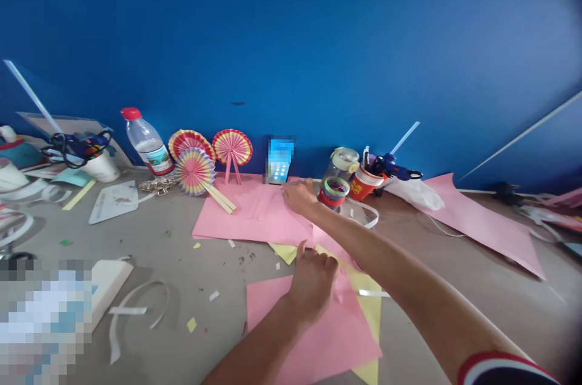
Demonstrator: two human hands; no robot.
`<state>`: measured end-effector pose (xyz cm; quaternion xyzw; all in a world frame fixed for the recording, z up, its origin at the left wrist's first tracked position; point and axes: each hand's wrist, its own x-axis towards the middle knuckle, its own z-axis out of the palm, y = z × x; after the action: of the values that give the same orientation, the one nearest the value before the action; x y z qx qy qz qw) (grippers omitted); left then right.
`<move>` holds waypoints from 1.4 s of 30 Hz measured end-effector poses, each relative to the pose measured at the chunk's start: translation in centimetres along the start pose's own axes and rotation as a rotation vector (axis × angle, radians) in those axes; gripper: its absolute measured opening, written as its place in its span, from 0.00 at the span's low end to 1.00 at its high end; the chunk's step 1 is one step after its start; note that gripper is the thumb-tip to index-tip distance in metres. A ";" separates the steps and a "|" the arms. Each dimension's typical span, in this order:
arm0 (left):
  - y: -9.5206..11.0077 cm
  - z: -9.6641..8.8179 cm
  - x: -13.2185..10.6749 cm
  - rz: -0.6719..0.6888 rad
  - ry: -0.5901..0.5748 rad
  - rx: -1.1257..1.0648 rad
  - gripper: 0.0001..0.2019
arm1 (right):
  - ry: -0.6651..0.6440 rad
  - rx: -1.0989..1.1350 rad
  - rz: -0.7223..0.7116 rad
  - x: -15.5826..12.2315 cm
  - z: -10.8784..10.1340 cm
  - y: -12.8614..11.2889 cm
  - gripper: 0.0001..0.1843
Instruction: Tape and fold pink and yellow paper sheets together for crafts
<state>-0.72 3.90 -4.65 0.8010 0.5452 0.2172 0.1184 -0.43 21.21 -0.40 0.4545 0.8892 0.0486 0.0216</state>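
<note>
The left hand (313, 276) rests knuckles-up on the near pink sheet (313, 336), fingers curled down against the paper near its far edge, pressing rather than pinching — whether any corner is actually nipped under the fingers I cannot tell. A yellow sheet (370, 312) lies partly under that pink one, showing along its right side and beyond its far edge. The right hand (297, 196) is stretched well forward to the far pink stack (254, 215), palm down and fingers loosely spread on the top sheet; its grip looks slack, touching and holding nothing. This paper should handle as very light, thin and floppy: it will slide easily on the smooth grey surface (173, 264), crease at any hard pinch, and tear if dragged by one corner. The best hold is probably at an edge or corner, thumb under and fingers over, with the other palm flat to keep the sheet from skating. Behind the far stack stand three pleated paper fans (195, 171), a water bottle (146, 143) to their left, and to the right a glass jar (341, 167), rolls of tape (334, 191) and a red cup (362, 184) with a glue gun (394, 168) just behind. White paper strips (136, 310) and small scraps lie scattered nearby.
</note>
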 end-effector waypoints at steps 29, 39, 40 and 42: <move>0.2 0.0 0.1 -0.011 0.061 0.001 0.05 | 0.099 0.059 -0.008 0.9 -0.7 -2.0 0.23; 0.2 0.1 0.0 -0.014 0.037 0.001 0.06 | 0.070 0.033 0.006 0.9 0.8 -1.3 0.18; 0.2 0.1 0.0 -0.013 0.035 0.000 0.06 | 0.070 0.030 0.008 1.1 0.8 -1.3 0.18; 0.1 0.2 0.1 -0.011 0.032 -0.001 0.07 | 0.066 0.024 0.008 1.3 0.9 -1.4 0.19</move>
<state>-0.51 3.91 -4.78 0.7944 0.5513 0.2296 0.1111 -2.22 21.54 -1.41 0.4564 0.8881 0.0531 -0.0131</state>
